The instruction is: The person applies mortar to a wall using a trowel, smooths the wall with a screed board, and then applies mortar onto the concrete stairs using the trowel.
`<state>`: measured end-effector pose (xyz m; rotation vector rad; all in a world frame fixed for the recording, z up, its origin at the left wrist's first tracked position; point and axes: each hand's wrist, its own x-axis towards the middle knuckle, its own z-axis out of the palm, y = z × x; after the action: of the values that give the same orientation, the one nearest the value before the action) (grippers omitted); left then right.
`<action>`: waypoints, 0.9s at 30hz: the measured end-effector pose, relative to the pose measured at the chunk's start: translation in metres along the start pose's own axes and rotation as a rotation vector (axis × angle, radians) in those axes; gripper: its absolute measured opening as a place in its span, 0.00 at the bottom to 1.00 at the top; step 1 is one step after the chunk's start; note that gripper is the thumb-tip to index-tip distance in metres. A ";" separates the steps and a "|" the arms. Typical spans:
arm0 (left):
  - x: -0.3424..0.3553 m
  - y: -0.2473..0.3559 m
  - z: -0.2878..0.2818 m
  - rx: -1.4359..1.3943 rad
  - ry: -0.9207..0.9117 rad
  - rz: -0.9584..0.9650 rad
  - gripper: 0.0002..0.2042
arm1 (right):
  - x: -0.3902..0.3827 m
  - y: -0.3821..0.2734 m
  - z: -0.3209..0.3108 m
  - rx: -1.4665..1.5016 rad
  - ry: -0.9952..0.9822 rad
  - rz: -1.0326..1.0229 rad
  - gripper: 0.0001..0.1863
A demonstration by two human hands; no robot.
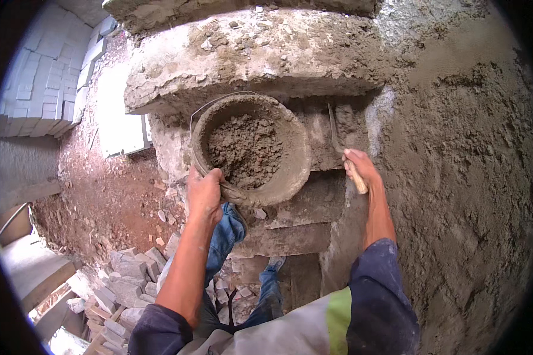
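Note:
My left hand [205, 192] grips the near left rim of a mortar-caked bucket [299, 157]. Crumbly grey-brown mortar [246, 148] lies inside it, and a thin wire handle [204, 108] arcs along its far left side. To the right of the bucket, my right hand [361, 167] is closed around the wooden grip of a trowel [336, 133]. The trowel's metal part points away from me, over a step beside the wall; its blade shows nearly edge-on. The bucket's underside is hidden.
Rough concrete steps [254, 47] rise ahead, with more steps below the bucket. Fresh-looking rough plaster covers the wall [468, 177] on the right. Broken blocks [127, 284] are heaped at lower left; stacked pale blocks [44, 83] and a white board [121, 112] stand farther left.

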<state>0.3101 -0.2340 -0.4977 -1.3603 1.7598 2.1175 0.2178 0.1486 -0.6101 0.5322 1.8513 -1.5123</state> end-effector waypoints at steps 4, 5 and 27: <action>0.000 0.002 0.006 -0.069 -0.014 0.044 0.19 | -0.005 0.002 0.010 0.021 -0.059 -0.082 0.16; 0.000 0.001 0.006 -0.075 -0.012 0.066 0.19 | -0.004 0.002 0.014 -0.010 -0.057 -0.101 0.16; -0.003 0.002 0.013 -0.109 -0.137 0.132 0.22 | 0.017 0.017 0.000 -0.755 0.655 -0.209 0.22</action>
<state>0.3038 -0.2229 -0.4951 -1.1180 1.7492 2.3444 0.2174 0.1509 -0.6339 0.4961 2.8468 -0.6537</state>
